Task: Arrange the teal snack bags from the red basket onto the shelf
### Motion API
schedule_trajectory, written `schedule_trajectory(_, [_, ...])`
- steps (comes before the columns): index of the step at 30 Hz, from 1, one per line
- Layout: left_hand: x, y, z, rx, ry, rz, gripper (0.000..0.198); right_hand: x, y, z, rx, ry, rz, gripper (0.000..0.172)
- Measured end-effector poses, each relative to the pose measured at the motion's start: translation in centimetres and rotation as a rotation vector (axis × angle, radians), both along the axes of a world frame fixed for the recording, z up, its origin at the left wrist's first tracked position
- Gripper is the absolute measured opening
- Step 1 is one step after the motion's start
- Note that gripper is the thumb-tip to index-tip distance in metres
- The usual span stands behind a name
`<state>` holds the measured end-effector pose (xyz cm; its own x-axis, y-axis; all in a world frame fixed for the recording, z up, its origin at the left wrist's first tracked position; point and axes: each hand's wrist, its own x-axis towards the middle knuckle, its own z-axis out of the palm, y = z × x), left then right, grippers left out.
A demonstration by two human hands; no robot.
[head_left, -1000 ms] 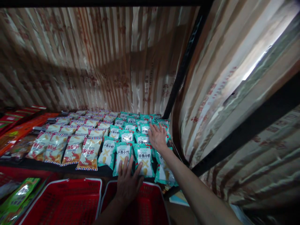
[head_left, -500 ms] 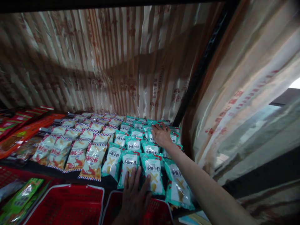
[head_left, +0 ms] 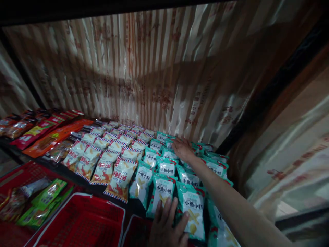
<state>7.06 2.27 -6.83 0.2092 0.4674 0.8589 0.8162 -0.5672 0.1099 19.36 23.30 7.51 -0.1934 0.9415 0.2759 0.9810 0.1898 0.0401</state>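
Rows of teal-and-white snack packets (head_left: 165, 188) with dark Chinese lettering stand on a dark shelf. My left hand (head_left: 168, 223) rests against the front packets, fingers spread, with its fingertips on the lower part of one. Farther back, my right hand (head_left: 183, 151) reaches over the same rows, palm down, its fingers extended across the packet tops near the rear. I see no packet gripped in either hand, though the right fingertips are partly hard to make out in the dim light. White-and-orange snack packets (head_left: 120, 178) with striped edges stand in rows just left of the teal ones.
Red plastic baskets (head_left: 84, 216) stand along the shelf front; the leftmost basket (head_left: 23, 171) holds green packets (head_left: 47, 200). Orange packs (head_left: 55, 137) lie at the left. Behind hangs a pleated, printed sheet (head_left: 144, 75), with a black post (head_left: 259, 99) at the right.
My view has turned left and tilted, showing more of the left shelf and baskets. Both hands stay at the teal packets, the right at the back, the left at the front.
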Motion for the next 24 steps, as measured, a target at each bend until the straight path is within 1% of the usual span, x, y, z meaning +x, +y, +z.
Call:
schedule_trajectory(3, [0.3, 0.4, -0.5, 0.041, -0.021, 0.013, 0.047, -1.2, 0.8, 0.1, -0.051, -0.020, 0.029, 0.042])
schedule_trajectory(6, [0.7, 1.0, -1.4, 0.117, -0.050, 0.014, 0.045, -2.0, 1.5, 0.9, -0.066, -0.043, 0.035, 0.044])
schedule_trajectory(9, [1.1, 1.5, -2.1, 0.163, -0.108, 0.024, 0.042, -2.9, 2.4, 1.9, -0.070, -0.056, 0.045, 0.044])
schedule_trajectory(11, [1.4, 1.7, -2.5, 0.183, -0.130, 0.030, 0.041, -3.9, 3.1, 2.1, -0.091, -0.060, 0.068, 0.043])
schedule_trajectory(14, [1.8, 2.1, -2.8, 0.222, -0.133, 0.047, 0.038, -5.7, 4.3, 1.6, -0.144, -0.055, 0.128, 0.041])
schedule_trajectory(18, [2.2, 2.5, -3.4, 0.277, -0.126, 0.119, 0.033, -8.2, 5.5, 0.4, -0.214, -0.035, 0.175, 0.042])
schedule_trajectory(21, [2.4, 2.5, -3.9, 0.271, -0.099, 0.151, 0.036, -9.3, 6.1, 0.0, -0.243, -0.021, 0.197, 0.043])
schedule_trajectory(24, [2.3, 2.5, -4.3, 0.252, -0.017, 0.153, 0.042, -9.8, 6.5, 0.1, -0.252, -0.014, 0.212, 0.043])
